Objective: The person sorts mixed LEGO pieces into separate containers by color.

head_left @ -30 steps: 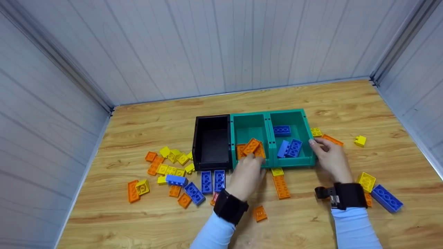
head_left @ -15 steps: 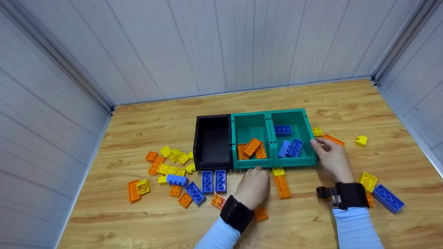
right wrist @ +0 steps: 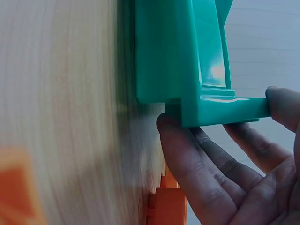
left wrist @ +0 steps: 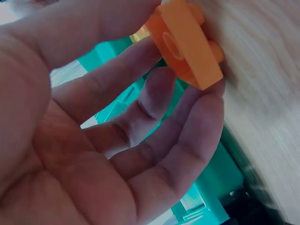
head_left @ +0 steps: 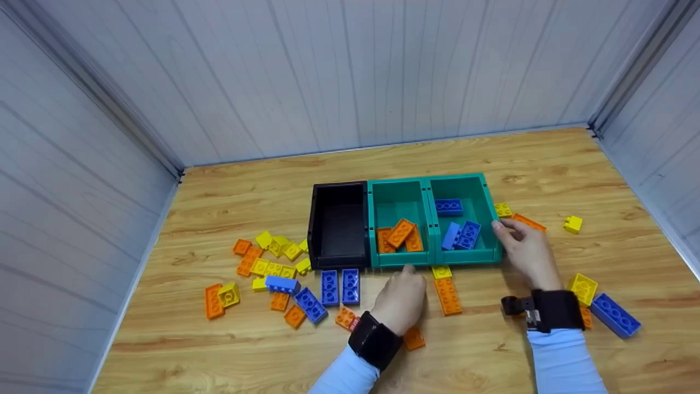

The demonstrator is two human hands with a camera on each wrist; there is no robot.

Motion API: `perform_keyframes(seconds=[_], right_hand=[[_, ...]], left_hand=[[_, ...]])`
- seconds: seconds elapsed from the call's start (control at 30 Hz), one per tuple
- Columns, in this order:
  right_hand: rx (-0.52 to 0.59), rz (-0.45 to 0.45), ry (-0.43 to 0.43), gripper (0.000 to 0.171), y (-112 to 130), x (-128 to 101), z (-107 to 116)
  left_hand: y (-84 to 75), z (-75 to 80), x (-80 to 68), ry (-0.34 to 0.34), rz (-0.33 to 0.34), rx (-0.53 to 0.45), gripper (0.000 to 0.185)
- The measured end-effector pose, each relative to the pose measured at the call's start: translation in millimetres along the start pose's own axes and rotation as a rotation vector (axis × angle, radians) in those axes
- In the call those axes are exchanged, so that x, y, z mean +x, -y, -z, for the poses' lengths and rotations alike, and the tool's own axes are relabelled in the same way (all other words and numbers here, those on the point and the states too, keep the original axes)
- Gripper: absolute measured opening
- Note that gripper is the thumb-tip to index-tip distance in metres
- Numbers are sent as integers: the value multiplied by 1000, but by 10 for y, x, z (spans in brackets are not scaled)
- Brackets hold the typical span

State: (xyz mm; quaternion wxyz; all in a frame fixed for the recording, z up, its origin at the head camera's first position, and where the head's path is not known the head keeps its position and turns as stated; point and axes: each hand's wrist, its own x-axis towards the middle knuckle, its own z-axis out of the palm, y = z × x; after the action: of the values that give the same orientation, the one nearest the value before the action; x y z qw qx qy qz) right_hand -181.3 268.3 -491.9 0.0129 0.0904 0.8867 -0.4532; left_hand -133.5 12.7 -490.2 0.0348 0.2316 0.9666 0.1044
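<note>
Three bins are lined up on a wooden table (head_left: 547, 158): one black bin (head_left: 339, 224), then two green bins. Three orange bricks are seen in the middle bin (head_left: 399, 219), three blue bricks in the right bin (head_left: 465, 216). Just before the middle bin, an orange brick (left wrist: 185, 44) is pinched in the fingertips of the left hand (head_left: 402, 298), close to the table. The right bin's right wall is gripped between thumb and fingers of the right hand (head_left: 528, 251).
</note>
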Motion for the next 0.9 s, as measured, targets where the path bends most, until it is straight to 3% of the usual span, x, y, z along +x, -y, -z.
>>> perform_keyframes(seconds=[0.13,0.3,0.43,0.53,0.63,0.9], right_hand=[[11,-26,6,76,-1,7,8],[23,-40,10,74,-14,12,3],[19,-48,12,75,-44,-3,6],[22,-65,13,74,-59,-25,12],[28,-73,15,75,-52,-40,12],[31,-29,14,73,0,-8,12]], left_hand=[[43,78,36,-55,0,-149,12],[152,182,151,-247,20,-346,21],[193,181,327,-371,8,-417,22],[173,150,456,-377,6,-420,21],[168,115,542,-337,25,-403,18],[235,106,600,-272,61,-344,23]])
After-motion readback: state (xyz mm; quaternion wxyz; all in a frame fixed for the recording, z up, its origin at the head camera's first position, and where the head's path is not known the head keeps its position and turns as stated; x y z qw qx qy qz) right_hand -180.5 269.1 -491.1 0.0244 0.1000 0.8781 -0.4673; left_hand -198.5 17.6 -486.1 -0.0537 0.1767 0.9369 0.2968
